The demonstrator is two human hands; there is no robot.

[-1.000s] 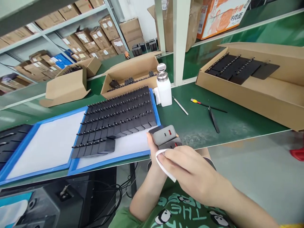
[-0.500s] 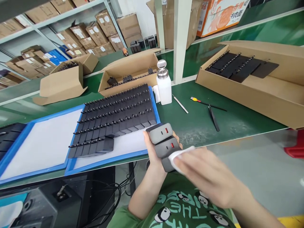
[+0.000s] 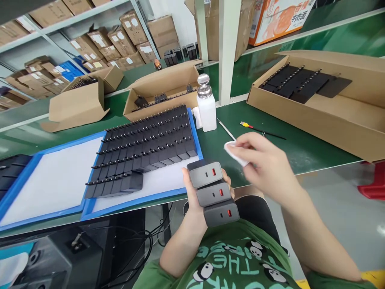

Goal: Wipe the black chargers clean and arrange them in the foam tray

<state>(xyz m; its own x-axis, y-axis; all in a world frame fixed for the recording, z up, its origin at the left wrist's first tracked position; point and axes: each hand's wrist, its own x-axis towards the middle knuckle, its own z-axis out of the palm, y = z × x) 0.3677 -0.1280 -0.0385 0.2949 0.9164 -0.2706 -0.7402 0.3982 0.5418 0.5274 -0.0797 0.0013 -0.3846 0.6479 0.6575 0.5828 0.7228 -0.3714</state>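
Note:
Three dark grey USB chargers [image 3: 214,194] sit stacked side by side in my left hand [image 3: 195,196], which wraps round them from behind. Their port faces, each with a small slot and a red USB port, point up towards me. My right hand [image 3: 264,164] pinches a folded white wipe [image 3: 237,152] above the table edge, apart from the chargers. To the left, rows of black chargers [image 3: 147,140] with metal prongs upward stand on a blue-rimmed white tray [image 3: 168,182].
A white pump bottle [image 3: 207,112] stands behind the tray. A white stick [image 3: 226,129] and a black cable with a yellow-red end [image 3: 247,125] lie on the green table. Cardboard boxes [image 3: 285,108] line the back. Another blue-rimmed tray [image 3: 57,176] is at left.
My right hand has lifted the white wipe off the chargers, moving up and away over the table. The third charger's port face now shows; the tweezers are now mostly behind my hand.

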